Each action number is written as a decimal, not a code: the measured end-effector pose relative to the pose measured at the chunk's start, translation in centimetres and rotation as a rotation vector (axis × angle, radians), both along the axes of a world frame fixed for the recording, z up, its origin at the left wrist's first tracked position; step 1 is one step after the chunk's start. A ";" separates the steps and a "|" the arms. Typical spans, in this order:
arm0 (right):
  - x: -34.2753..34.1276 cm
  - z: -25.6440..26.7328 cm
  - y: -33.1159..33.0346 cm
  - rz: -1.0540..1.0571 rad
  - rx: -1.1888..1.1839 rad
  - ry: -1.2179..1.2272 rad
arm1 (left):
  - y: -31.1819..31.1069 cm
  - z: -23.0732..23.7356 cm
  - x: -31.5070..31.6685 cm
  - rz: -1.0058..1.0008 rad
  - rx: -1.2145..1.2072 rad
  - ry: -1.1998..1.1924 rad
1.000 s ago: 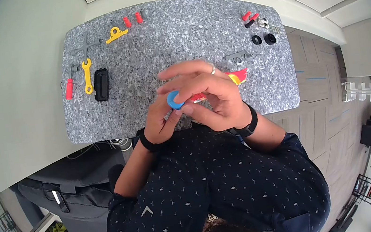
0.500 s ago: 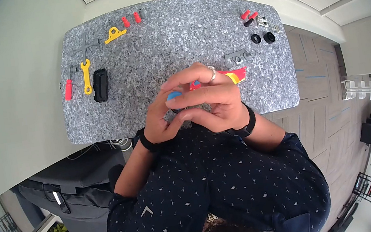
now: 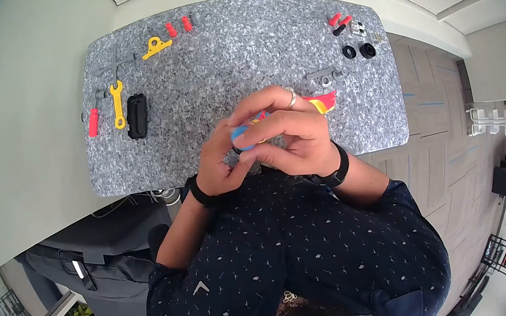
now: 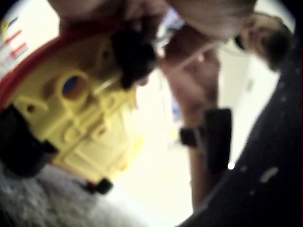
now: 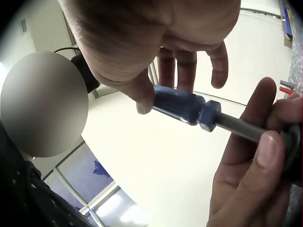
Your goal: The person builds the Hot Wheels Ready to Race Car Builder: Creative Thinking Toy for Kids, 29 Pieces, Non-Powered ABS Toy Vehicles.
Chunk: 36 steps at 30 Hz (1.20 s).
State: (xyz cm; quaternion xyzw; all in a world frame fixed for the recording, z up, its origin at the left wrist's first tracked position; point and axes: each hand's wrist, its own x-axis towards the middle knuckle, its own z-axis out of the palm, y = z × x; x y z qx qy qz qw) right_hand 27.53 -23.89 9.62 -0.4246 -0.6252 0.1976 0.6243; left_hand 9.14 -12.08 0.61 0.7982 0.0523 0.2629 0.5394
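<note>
My left hand (image 3: 218,163) grips a toy car, whose yellow underside (image 4: 102,125) with a red edge and black wheels (image 4: 132,56) fills much of the left wrist view. In the right wrist view my right hand (image 5: 156,33) pinches the blue handle of a toy screwdriver (image 5: 177,104) between thumb and fingers. Its grey shaft runs to a black wheel (image 5: 294,146), where the left thumb (image 5: 267,158) lies beside the shaft. The tip is hidden. From above, the round blue handle end shows between both hands, and the fingers cover most of the car.
On the speckled grey table (image 3: 238,50) lie a yellow wrench (image 3: 119,105), a black tray-like part (image 3: 138,116) and a yellow part (image 3: 157,46) at left. Black tyres (image 3: 367,51), red pieces and a grey part (image 3: 324,78) lie right. A red-yellow piece (image 3: 324,103) shows past the right hand.
The right hand's fingers have shifted round the screwdriver handle, and its end has tilted slightly. The left hand keeps its grip on the car in nearly the same place.
</note>
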 end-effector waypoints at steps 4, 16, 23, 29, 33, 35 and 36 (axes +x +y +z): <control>-0.3 0.6 0.0 -0.006 0.020 0.044 | -0.3 0.5 0.3 -0.005 -0.064 0.008; -0.1 0.2 -0.3 0.009 -0.012 -0.011 | -0.4 0.2 0.6 0.007 -0.063 -0.025; 0.1 0.4 0.2 -0.031 0.042 -0.123 | -0.4 -1.5 0.1 0.033 -0.014 -0.029; 0.2 0.0 0.4 -0.037 0.045 -0.161 | -0.3 -1.3 0.2 0.012 -0.007 -0.032; 0.2 -1.0 0.1 -0.033 0.031 -0.065 | 0.0 0.3 0.6 0.006 0.002 0.011; 0.3 -0.7 -0.1 -0.062 0.016 -0.062 | -0.1 0.4 0.5 0.002 -0.026 0.045; 0.2 -0.5 -0.1 -0.074 0.008 -0.059 | -0.1 0.3 0.5 -0.002 -0.016 0.048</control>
